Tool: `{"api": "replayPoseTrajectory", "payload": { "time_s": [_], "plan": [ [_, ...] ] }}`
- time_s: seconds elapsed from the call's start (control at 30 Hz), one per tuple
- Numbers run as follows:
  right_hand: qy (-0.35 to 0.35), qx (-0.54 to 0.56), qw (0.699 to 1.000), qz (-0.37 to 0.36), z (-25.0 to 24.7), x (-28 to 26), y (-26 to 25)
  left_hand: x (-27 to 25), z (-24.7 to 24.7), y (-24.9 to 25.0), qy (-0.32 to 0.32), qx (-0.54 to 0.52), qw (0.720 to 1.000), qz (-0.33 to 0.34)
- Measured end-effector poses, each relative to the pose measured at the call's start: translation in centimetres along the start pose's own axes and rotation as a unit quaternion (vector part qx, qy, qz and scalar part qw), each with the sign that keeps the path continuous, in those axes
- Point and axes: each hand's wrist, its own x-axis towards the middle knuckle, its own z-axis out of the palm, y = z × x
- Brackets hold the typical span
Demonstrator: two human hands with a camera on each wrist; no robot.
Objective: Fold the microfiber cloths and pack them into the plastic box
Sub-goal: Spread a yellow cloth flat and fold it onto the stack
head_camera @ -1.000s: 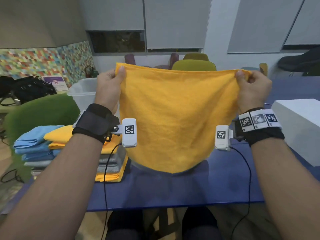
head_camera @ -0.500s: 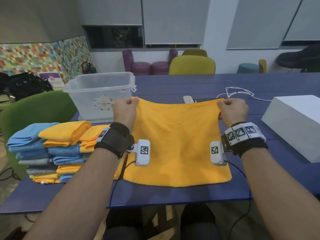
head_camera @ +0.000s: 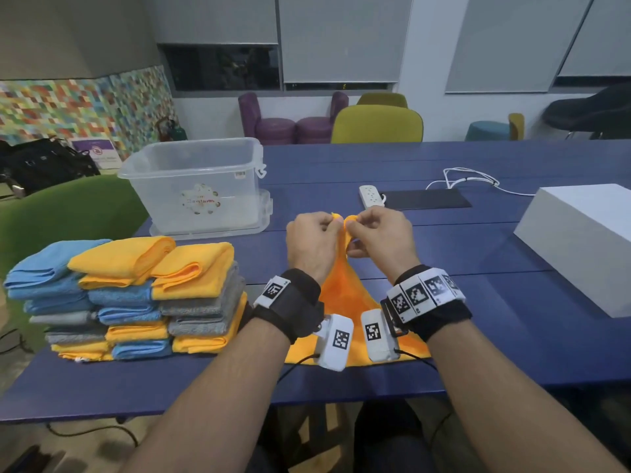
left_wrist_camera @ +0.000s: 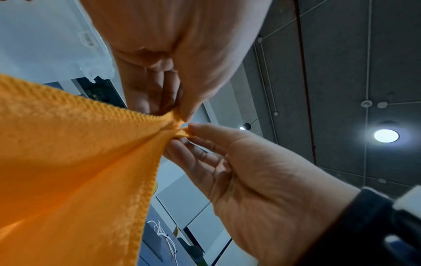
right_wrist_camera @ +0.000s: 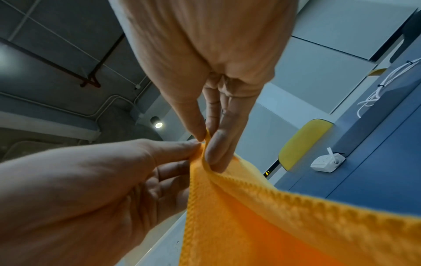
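Much of the orange microfiber cloth [head_camera: 336, 295] is hidden behind two wrists and the white tagged cameras strapped to them; only a narrow triangle shows between the forearms, with its near edge lying on the blue table [head_camera: 478, 336]. The two far corners are lifted and brought together above the table. The left hand [head_camera: 312, 245] pinches one corner between thumb and curled fingers; the right hand [head_camera: 380, 240] pinches the other corner the same way, and the two hands almost touch. In the left wrist view the cloth [left_wrist_camera: 75, 162] fills the left of the frame, and the palm hides how the left fingers grip. In the right wrist view the cloth [right_wrist_camera: 284, 216] is partly blurred and runs off the lower right edge.

To the far left stands a clear plastic box [head_camera: 198, 189] without its lid on top, resting on what looks like that lid. Its walls are cloudy; no cloth can be made out inside. A round label on the near wall is too blurred to read.

At the near left sits a stack of folded cloths [head_camera: 136, 298] in blue, orange and grey. A white box [head_camera: 580, 244] is cut off at the right edge. A white power strip [head_camera: 370, 196] lies beyond the hands.
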Motion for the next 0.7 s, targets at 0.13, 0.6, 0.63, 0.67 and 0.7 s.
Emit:
{"api": "replayPoseTrajectory", "payload": {
  "time_s": [0.13, 0.6, 0.63, 0.67, 0.7],
  "plan": [
    [-0.005, -0.025, 1.000, -0.009, 0.1, 0.0, 0.1, -0.4, 0.2, 0.0, -0.009, 0.000, 1.000, 0.008],
    [-0.105, -0.113, 0.986, -0.064, 0.2, 0.9, 1.5, -0.7, -0.3, -1.0, -0.048, -0.005, 0.999, -0.022],
    [-0.100, -0.114, 0.986, -0.071, 0.2, 0.9, 1.5, -0.6, -0.3, -1.0, -0.050, -0.002, 0.998, -0.022],
    [-0.082, -0.121, 0.986, -0.083, 0.2, 1.0, 1.5, -0.6, -0.3, -1.0, -0.051, -0.002, 0.999, -0.019],
    [-0.057, -0.135, 0.984, -0.100, 0.2, 1.0, 1.5, -0.6, -0.4, -0.9, -0.050, -0.001, 0.999, -0.014]
  ]
}}
